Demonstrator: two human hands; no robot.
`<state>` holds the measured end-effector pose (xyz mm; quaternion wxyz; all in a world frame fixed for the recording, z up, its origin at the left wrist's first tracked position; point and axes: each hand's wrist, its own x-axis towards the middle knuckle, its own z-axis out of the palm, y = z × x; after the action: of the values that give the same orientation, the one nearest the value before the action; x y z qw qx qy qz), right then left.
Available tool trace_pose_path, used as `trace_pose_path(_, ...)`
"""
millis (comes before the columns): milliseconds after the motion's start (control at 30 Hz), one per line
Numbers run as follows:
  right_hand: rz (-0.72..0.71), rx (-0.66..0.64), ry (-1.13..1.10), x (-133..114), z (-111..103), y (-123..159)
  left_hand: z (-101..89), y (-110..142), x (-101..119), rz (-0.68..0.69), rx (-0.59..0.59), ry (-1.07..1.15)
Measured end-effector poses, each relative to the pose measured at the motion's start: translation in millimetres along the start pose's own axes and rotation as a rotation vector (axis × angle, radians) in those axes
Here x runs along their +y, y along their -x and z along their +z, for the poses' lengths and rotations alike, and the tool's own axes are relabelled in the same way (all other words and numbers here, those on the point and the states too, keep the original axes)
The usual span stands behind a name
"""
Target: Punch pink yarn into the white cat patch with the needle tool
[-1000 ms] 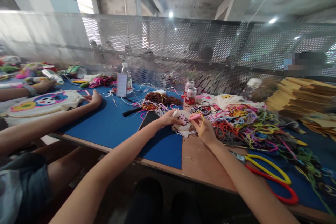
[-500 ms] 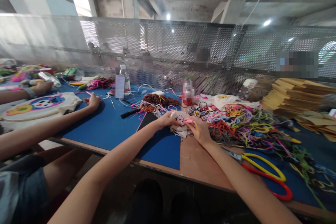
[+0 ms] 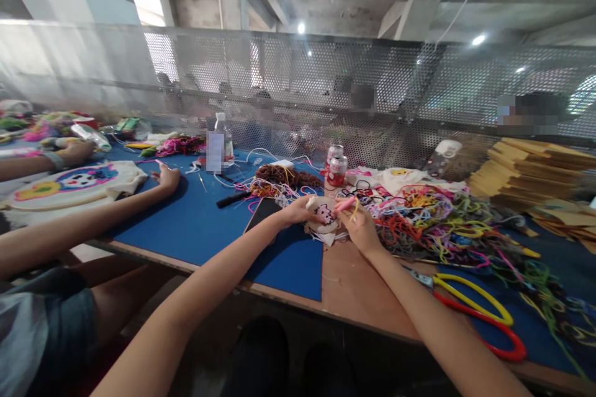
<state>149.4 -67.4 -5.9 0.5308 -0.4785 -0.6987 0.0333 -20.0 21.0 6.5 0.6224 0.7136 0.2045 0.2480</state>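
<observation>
My left hand (image 3: 298,212) is closed on the edge of a small embroidery hoop (image 3: 322,216), whose pale cloth bears a dark-outlined pink figure. The hoop is tilted, its face towards me, above the table's front part. In my right hand (image 3: 361,226) is a pink punch needle (image 3: 346,204), gripped in a pinch at the hoop's right edge, with yellow yarn at it. Its tip is too small to make out. Loose cloth hangs below the hoop. Behind my left wrist lies a dark flat object (image 3: 263,211), partly covered by the arm.
Large scissors (image 3: 475,298) with yellow and red handles lie by my right forearm. Tangled yarn (image 3: 433,217) heaps at right, near stacked brown paper (image 3: 526,167). Cans (image 3: 336,172) and a bottle (image 3: 223,136) stand behind. At left, a co-worker's hand (image 3: 166,178) rests beside a larger embroidery (image 3: 79,183).
The hoop's face has turned more towards me. My right hand has drawn slightly right, and the punch needle now points up more, away from the figure. The view has shifted a little.
</observation>
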Motion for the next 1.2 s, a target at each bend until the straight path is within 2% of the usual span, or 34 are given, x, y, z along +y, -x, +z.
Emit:
trace_pose_path(300,-0.007,-0.069,0.009,4,5,-1,0.0,0,0,-0.008,0.021,-0.052)
trace_pose_path(600,0.151,-0.067,0.024,3,0,0,1.9,1,1,-0.040,0.067,-0.072)
trace_pose_path(1000,0.092,-0.060,0.176,-4,-5,1,3.5,4,5,-0.035,0.115,-0.079)
trace_pose_path(1100,0.073,-0.059,0.243,-5,-4,2,4.0,5,7,0.000,0.142,-0.087)
trace_pose_path(1200,0.040,-0.054,0.248,-6,-4,3,3.9,4,8,0.047,0.120,-0.113)
